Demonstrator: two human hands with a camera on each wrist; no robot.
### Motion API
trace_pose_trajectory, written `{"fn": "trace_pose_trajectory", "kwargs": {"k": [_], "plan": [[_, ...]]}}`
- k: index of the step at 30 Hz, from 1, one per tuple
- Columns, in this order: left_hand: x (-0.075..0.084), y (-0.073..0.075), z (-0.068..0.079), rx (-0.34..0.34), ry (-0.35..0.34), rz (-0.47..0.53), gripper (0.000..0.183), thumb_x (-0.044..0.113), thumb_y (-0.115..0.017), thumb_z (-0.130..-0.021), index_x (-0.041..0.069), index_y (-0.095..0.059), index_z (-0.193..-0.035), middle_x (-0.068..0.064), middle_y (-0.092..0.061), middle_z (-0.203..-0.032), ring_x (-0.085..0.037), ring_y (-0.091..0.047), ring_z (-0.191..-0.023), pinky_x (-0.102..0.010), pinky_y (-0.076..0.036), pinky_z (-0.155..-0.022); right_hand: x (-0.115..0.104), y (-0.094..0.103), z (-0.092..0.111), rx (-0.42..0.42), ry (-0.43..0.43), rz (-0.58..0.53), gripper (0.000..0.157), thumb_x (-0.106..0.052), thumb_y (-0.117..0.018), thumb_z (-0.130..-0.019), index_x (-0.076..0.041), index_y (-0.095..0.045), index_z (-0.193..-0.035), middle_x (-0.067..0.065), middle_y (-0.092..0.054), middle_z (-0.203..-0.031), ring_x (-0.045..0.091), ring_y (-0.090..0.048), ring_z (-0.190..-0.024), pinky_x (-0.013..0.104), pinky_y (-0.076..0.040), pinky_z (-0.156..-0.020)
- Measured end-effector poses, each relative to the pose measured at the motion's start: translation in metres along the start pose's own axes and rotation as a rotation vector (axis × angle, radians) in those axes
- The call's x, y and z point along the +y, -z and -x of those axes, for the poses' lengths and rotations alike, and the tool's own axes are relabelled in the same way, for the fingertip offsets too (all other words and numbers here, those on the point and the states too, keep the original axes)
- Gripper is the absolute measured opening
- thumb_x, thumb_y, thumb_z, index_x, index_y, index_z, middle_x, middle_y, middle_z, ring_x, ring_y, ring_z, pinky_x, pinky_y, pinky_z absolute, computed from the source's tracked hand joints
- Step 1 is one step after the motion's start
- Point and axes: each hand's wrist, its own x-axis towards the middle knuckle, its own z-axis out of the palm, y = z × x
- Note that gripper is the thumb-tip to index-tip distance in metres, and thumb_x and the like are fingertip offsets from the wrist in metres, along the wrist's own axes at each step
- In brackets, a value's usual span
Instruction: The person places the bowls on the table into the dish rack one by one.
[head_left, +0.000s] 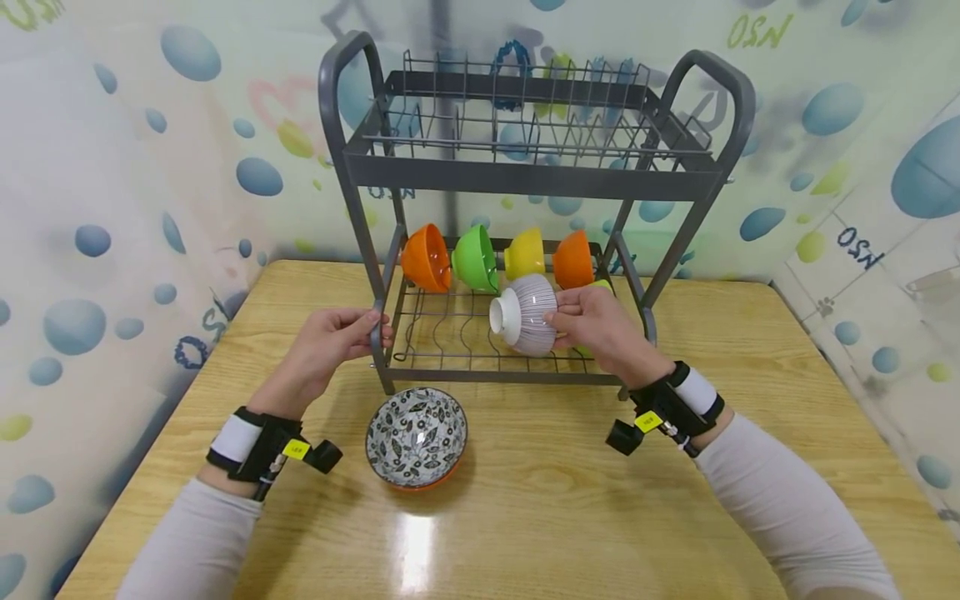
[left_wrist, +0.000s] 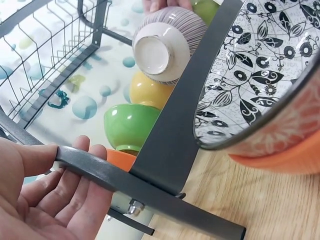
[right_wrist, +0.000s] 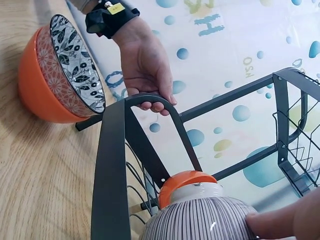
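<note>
My right hand (head_left: 603, 329) holds a purple-and-white striped bowl (head_left: 536, 315) by its rim, tilted on its side over the front of the dish rack's lower tier. Thumb and fingers of my left hand (head_left: 326, 350) grip the left side bar of the grey dish rack (head_left: 532, 177). Along the back of the lower tier stand an orange bowl (head_left: 426, 258), a green bowl (head_left: 476, 258), a yellow bowl (head_left: 525, 253) and another orange bowl (head_left: 573, 259), all on edge. A lime-green bowl (left_wrist: 205, 10) is mostly hidden by the right hand.
A black-and-white leaf-patterned bowl (head_left: 417, 437) sits inside an orange bowl (right_wrist: 35, 85) on the wooden table (head_left: 540, 517), in front of the rack's left side. Overhead, the rack's upper wire tier (head_left: 517, 121) spans both side frames. A patterned wall covering stands close behind.
</note>
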Motion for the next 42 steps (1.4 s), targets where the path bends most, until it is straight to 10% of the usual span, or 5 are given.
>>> {"fn": "trace_pose_trajectory", "kwargs": {"k": [24,42], "plan": [[-0.003,0.002,0.000,0.001,0.008,0.023,0.054,0.032,-0.052,-0.103,-0.015,-0.051,-0.128,0.001,-0.073,-0.096,-0.008,-0.071,-0.090,-0.022,-0.058,-0.086,0.007,-0.016,-0.002,0.160,0.069,0.316,0.035,-0.014,-0.062,-0.097,0.004,-0.061,-0.128,0.020,-0.072,-0.115,0.026,-0.072,-0.083,0.027,-0.058,-0.065],[0.000,0.000,-0.002,0.005,-0.005,0.011,0.052,0.031,-0.052,-0.103,-0.015,-0.053,-0.126,-0.004,-0.072,-0.100,-0.007,-0.069,-0.089,-0.022,-0.058,-0.086,0.007,-0.029,-0.001,0.259,0.255,0.466,0.029,-0.015,-0.070,-0.091,0.004,-0.070,-0.114,0.015,-0.077,-0.097,0.023,-0.075,-0.087,0.037,-0.061,-0.074]]}}
